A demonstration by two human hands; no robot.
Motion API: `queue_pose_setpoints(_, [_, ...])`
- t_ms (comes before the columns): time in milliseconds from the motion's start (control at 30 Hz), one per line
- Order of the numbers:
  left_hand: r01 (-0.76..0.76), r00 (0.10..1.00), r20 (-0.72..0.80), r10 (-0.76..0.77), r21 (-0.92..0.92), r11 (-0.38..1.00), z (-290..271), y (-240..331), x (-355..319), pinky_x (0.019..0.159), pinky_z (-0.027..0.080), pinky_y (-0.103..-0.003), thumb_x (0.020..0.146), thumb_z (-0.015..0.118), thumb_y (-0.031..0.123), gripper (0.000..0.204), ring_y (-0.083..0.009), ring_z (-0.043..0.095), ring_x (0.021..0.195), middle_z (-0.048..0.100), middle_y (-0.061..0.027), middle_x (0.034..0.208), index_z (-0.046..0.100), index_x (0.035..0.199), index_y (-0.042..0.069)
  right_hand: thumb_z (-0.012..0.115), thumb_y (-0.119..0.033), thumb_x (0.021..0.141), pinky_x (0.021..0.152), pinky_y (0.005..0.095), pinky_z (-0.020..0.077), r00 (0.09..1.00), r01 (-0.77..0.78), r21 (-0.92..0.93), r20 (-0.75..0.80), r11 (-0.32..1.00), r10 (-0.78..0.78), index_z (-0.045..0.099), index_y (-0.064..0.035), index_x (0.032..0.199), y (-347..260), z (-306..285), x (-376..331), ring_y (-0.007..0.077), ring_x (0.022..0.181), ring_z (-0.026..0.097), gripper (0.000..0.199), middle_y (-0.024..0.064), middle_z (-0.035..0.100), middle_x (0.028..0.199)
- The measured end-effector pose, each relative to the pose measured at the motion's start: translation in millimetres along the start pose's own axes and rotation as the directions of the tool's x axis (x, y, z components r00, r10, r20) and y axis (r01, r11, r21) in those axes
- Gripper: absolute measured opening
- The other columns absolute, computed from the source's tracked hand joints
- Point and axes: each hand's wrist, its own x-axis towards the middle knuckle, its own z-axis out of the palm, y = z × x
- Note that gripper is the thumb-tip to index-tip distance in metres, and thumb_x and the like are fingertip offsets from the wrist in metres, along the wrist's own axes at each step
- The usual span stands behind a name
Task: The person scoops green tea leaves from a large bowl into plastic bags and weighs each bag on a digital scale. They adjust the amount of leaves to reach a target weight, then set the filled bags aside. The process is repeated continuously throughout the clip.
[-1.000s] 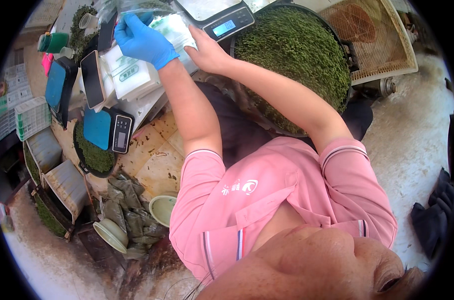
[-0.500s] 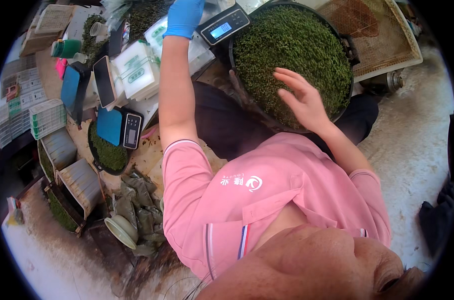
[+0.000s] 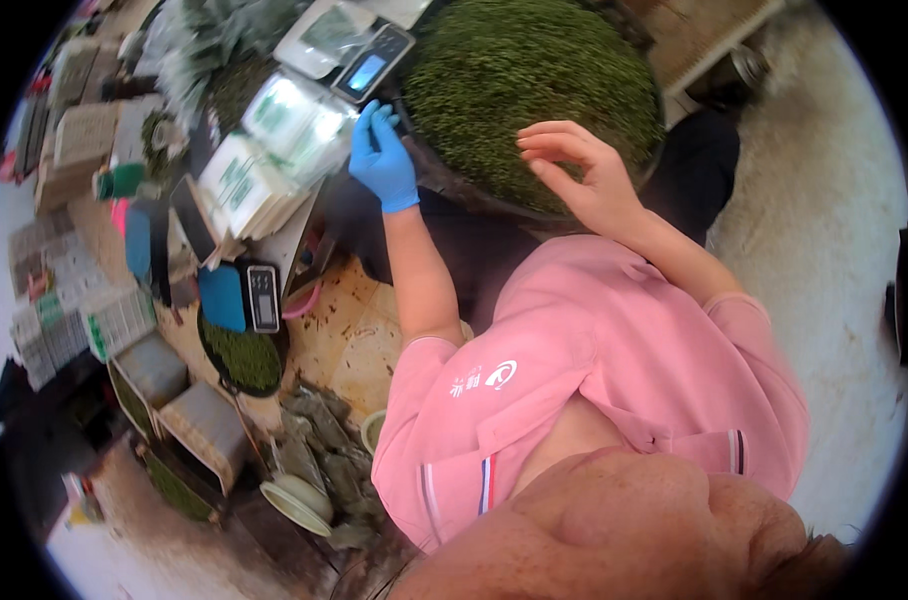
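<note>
Only the head view to go on here, looking straight down over a pink shirt. My left hand [image 3: 382,160], in a blue glove, sits at the near rim of the big round tray of green sprouts [image 3: 514,70], just beside a stack of clear plastic packs [image 3: 274,150]. Its fingers [image 3: 374,120] are drawn together at the tips, pinched on something small I think, but it's too tiny and blurry to say what, so I can't tell if they actually grip anything. My right hand [image 3: 579,170] is bare and hovers over the sprouts at the tray's near edge, fingers loosely curled and spread apart, holding nothing.

A small digital scale [image 3: 374,65] with a lit blue screen sits just past the gloved hand, touching the pack stack. Further left there's a second scale [image 3: 262,297] next to a blue pad, with a smaller dish of greens [image 3: 244,358] below it. The tray fills the upper middle of the picture.
</note>
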Motion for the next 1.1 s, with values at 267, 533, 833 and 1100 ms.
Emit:
queue_pose_setpoints(267, [0.038,0.997,-0.065,-0.039,-0.003,0.999,3,-8,3,0.078,0.058,-0.029,0.105,0.054,0.011,0.025,-0.0180,0.069,0.084,0.071,-0.0143,0.101,0.063,0.120,-0.007,0.058,-0.015,0.104,0.085,0.0248,0.0537,0.760,0.008,-0.207,-0.634,0.978,-0.140,0.069,-0.0030,0.120,24,-148,15,0.0109,0.090,0.069,0.022,0.0095,0.074,0.109])
queue_pose_setpoints(533, [0.062,0.981,-0.192,0.004,0.333,0.941,12,11,4,0.073,0.057,-0.029,0.104,0.054,0.010,0.026,-0.0161,0.067,0.078,0.071,-0.0113,0.094,0.066,0.119,-0.007,0.057,-0.022,0.106,0.068,0.0224,0.0531,0.628,-0.091,-0.291,-0.759,0.952,-0.171,0.061,-0.0020,0.127,188,-280,8,0.0094,0.081,0.069,0.030,0.0077,0.071,0.113])
queue_pose_setpoints(833, [0.079,0.932,-0.362,-0.013,0.169,0.982,2,41,-29,0.072,0.058,-0.030,0.104,0.051,0.012,0.028,-0.0190,0.067,0.076,0.070,-0.0141,0.093,0.064,0.118,-0.009,0.052,-0.032,0.107,0.061,0.0245,0.0534,0.648,-0.138,-0.207,-0.758,0.969,-0.070,0.060,-0.0025,0.125,244,-319,14,0.0114,0.074,0.069,0.035,0.0080,0.071,0.107])
queue_pose_setpoints(1100, [0.152,0.927,-0.342,-0.153,-0.032,0.988,-2,36,-18,0.072,0.056,-0.029,0.103,0.054,0.013,0.029,-0.0180,0.067,0.076,0.071,-0.0121,0.090,0.065,0.119,-0.008,0.056,-0.034,0.105,0.064,0.0258,0.0559,0.726,-0.214,-0.138,-0.685,0.967,0.063,0.071,-0.0007,0.110,205,-290,21,0.0127,0.075,0.070,0.037,0.0074,0.073,0.096])
